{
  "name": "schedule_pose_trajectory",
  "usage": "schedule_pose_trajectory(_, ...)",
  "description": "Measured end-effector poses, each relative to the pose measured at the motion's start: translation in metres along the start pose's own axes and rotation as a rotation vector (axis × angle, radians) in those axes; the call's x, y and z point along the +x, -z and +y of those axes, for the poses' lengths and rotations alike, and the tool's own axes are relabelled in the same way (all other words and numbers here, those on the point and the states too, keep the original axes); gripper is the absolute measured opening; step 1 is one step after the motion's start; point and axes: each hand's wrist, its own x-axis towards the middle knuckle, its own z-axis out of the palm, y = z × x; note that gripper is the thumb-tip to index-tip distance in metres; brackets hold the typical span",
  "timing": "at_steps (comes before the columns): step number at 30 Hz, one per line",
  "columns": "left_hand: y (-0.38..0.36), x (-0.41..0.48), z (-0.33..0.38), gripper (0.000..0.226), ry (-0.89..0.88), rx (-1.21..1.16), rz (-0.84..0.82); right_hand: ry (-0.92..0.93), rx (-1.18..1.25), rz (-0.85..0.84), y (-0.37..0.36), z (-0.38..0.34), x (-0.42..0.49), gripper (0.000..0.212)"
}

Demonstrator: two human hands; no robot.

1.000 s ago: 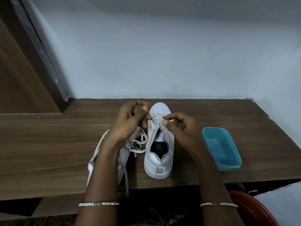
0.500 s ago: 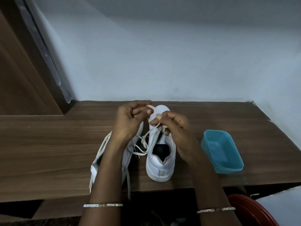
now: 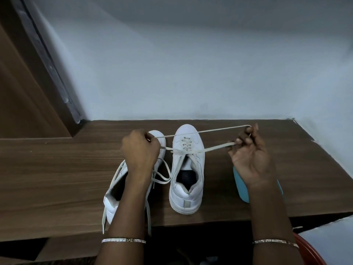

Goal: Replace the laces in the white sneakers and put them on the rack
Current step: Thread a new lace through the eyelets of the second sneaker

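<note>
Lace (image 3: 219, 147) runs taut left-right across the right sneaker (image 3: 186, 169), ends pinched by left hand (image 3: 139, 150) and right hand (image 3: 250, 155), the left nearer.

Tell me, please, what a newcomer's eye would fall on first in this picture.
The left hand and right hand pull a white lace taut across the upright sneaker at the middle of the wooden table. A second sneaker lies under the left forearm, its laces loose, and a blue tub sits behind the right wrist.
</note>
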Motion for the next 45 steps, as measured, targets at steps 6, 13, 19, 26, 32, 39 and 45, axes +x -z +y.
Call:
schedule_pose_trajectory(6, -0.002, -0.001, -0.004, 0.019, 0.057, 0.063, -0.013, 0.094, 0.068, 0.079, 0.008, -0.003, 0.004, 0.024)
schedule_pose_trajectory(13, 0.008, -0.005, 0.019, 0.042, -0.541, -0.375, -0.213, 0.011, -0.578, -0.104, -0.027, 0.021, -0.01, 0.028)
schedule_pose_trajectory(19, 0.007, -0.022, 0.044, 0.02, -0.619, -0.497, -0.464, -0.068, -0.887, -0.337, -0.047, 0.036, -0.02, 0.022)
schedule_pose_trajectory(26, 0.002, -0.014, 0.029, 0.021, -0.531, -0.411, -0.553, -0.041, -0.927, -0.287, -0.035, 0.032, -0.016, 0.011)
schedule_pose_trajectory(32, 0.006, 0.007, -0.006, 0.025, -0.398, -0.227, -0.487, -0.014, -0.819, -0.142, -0.016, 0.02, -0.01, 0.029)
schedule_pose_trajectory(39, 0.014, 0.015, -0.017, 0.017, -0.349, -0.078, -0.238, 0.016, -0.666, -0.107, -0.008, 0.02, -0.006, 0.023)
schedule_pose_trajectory(45, 0.005, 0.003, -0.002, 0.023, -0.461, -0.287, -0.408, -0.004, -0.714, -0.202, -0.023, 0.033, -0.008, 0.015)
